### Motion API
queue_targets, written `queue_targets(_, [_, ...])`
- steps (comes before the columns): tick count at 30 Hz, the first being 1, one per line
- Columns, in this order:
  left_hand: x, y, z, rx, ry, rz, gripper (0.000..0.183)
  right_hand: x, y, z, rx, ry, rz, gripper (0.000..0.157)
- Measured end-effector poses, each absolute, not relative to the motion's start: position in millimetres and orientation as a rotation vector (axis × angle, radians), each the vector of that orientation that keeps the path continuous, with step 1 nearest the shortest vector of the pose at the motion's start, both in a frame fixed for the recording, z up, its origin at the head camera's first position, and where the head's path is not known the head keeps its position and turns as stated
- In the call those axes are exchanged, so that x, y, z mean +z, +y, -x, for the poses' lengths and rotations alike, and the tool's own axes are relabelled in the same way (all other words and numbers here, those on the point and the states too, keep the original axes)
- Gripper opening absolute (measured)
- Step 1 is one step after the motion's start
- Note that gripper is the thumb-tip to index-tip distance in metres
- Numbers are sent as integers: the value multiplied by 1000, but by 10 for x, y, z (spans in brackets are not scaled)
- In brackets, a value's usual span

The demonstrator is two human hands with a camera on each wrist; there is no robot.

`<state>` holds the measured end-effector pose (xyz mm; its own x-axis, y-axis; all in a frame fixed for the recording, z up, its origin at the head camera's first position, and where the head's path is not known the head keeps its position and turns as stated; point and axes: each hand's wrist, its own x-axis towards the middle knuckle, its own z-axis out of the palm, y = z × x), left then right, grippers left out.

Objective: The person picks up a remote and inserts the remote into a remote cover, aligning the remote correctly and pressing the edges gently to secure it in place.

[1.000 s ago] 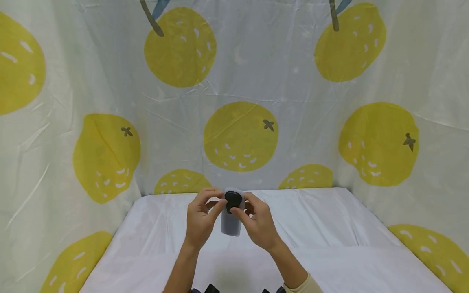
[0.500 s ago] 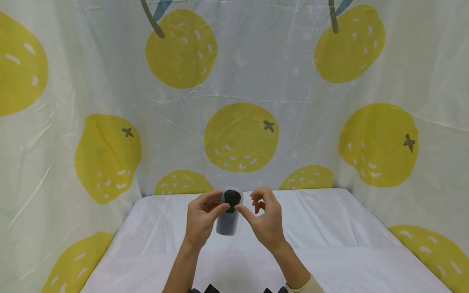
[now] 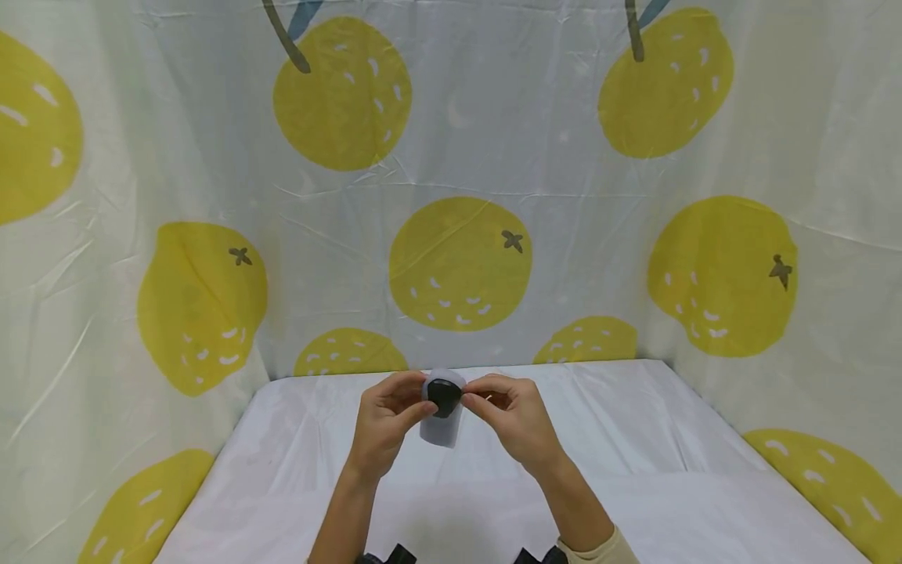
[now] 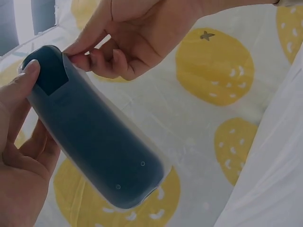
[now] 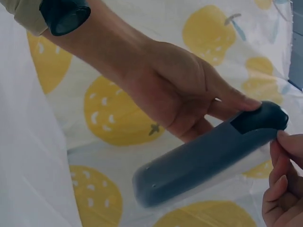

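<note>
A dark, long, rounded remote control (image 3: 444,398) sits in a translucent soft cover (image 4: 104,137). Its bare dark end shows through an opening at the top of the cover. In the head view my left hand (image 3: 384,427) holds this end from the left, thumb on the front face and fingers behind. From the other side, my right hand (image 3: 521,419) pinches the cover's rim beside the opening between thumb and forefinger. The right wrist view shows the remote control (image 5: 258,118) tilted, its covered lower end free of both hands. The side turned away from me in the head view is hidden.
Below the hands lies a white-covered surface (image 3: 599,439). A pale curtain (image 3: 564,258) with yellow fruit prints encloses it at the back and both sides. Dark wrist cameras show at the bottom edge of the head view.
My right fingers lifted away from the remote control half a second ago, and now thumb and forefinger pinch the cover's rim. The left hand keeps its hold; the remote control has tilted slightly.
</note>
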<state>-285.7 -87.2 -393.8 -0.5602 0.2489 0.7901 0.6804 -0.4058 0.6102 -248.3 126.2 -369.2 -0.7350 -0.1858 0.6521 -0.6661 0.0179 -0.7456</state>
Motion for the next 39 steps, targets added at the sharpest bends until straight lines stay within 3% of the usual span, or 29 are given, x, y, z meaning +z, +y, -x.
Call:
queue_targets(12, [-3918, -921, 2851, -1733, -1597, 1286, 36, -3697, 1033, 2381, 1722, -1942, -611, 6])
queue_targets(21, [-3872, -884, 2874, -1532, -1629, 1246, 47, -3711, 942, 2377, 1570, -1832, -563, 9])
queue_targets(27, [-3855, -822, 2828, -1511, -1649, 1191, 44, -3777, 962, 2456, 1421, -1733, -570, 9])
queue_targets(31, [-3844, -824, 2800, -1648, -1628, 1168, 41, -3790, 990, 2501, 1716, -1676, -646, 6])
queue_targets(35, [-3856, -845, 2797, -1771, -1607, 1192, 35, -3796, 1014, 2526, 2071, -1616, -671, 13])
queue_targets(39, [-3873, -880, 2815, -1817, -1602, 1224, 33, -3785, 1049, 2525, 2067, -1659, -702, 17])
